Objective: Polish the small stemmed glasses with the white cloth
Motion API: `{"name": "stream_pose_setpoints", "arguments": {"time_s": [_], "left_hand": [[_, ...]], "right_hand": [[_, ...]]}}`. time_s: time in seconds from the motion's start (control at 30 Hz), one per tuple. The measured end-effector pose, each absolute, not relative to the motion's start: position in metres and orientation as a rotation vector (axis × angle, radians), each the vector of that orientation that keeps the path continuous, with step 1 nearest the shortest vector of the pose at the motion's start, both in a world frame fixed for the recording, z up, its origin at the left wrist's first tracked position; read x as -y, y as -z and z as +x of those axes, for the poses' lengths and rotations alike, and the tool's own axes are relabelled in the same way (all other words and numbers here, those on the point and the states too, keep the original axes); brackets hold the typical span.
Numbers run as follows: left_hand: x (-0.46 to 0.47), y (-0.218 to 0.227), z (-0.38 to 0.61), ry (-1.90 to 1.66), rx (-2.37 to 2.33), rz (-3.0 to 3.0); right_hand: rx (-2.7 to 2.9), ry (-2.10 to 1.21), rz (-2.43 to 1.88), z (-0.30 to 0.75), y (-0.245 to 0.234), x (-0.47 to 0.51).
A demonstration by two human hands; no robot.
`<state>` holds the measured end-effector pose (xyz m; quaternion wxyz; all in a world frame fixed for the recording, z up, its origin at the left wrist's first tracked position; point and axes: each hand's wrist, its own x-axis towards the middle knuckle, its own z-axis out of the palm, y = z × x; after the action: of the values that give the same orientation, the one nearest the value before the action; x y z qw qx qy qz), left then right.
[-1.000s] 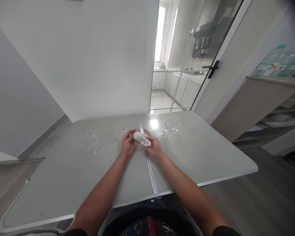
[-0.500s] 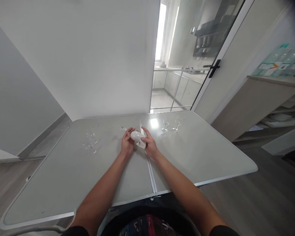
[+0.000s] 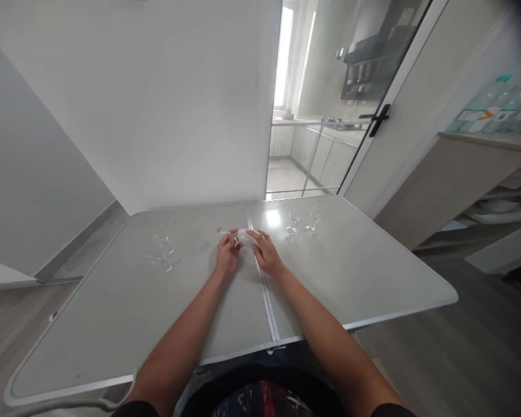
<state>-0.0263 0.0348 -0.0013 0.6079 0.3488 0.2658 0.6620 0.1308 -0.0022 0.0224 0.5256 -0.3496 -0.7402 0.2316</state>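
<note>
Above the table's centre seam, my left hand [image 3: 227, 253] is closed around a clear stemmed glass, where the stem meets the bowl. The glass lies nearly sideways, its foot pointing left. Its bowl [image 3: 244, 236] looks white, with a white tissue in or around it; I cannot tell which. My right hand [image 3: 265, 252] wraps the rim end of the bowl, its fingers curled over the top and its thumb below. The tissue is mostly hidden by the fingers.
Two clear stemmed glasses, one [image 3: 292, 222] beside the other [image 3: 314, 220], stand on the table [image 3: 351, 272] to the right. Faint clear glassware [image 3: 160, 248] sits on the left. A wall and a glass door [image 3: 312, 104] border the far edge. Bottles [image 3: 481, 110] stand on a right-hand shelf.
My right hand has shifted its fingers over the bowl, and the loose flap of tissue under it no longer shows. The glass has turned a little, its foot slightly lower and to the right.
</note>
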Motion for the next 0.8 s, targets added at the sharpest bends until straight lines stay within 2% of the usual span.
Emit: {"name": "stream_pose_setpoints", "arguments": {"time_s": [0.17, 0.3, 0.57, 0.8], "left_hand": [[-0.031, -0.004, -0.029, -1.319, -0.522, 0.783], [-0.029, -0.007, -0.029, -1.047, -0.411, 0.727], [-0.022, -0.011, -0.031, -0.558, -0.434, 0.796], [-0.015, -0.006, -0.029, -0.492, -0.437, 0.986]], "right_hand": [[1.229, -0.955, -0.857, 0.136, -0.026, -0.004], [0.924, -0.944, -0.863, 0.153, -0.028, -0.013], [1.048, -0.897, -0.882, 0.162, -0.026, -0.016], [0.946, -1.015, -0.811, 0.155, -0.022, -0.019]]}}
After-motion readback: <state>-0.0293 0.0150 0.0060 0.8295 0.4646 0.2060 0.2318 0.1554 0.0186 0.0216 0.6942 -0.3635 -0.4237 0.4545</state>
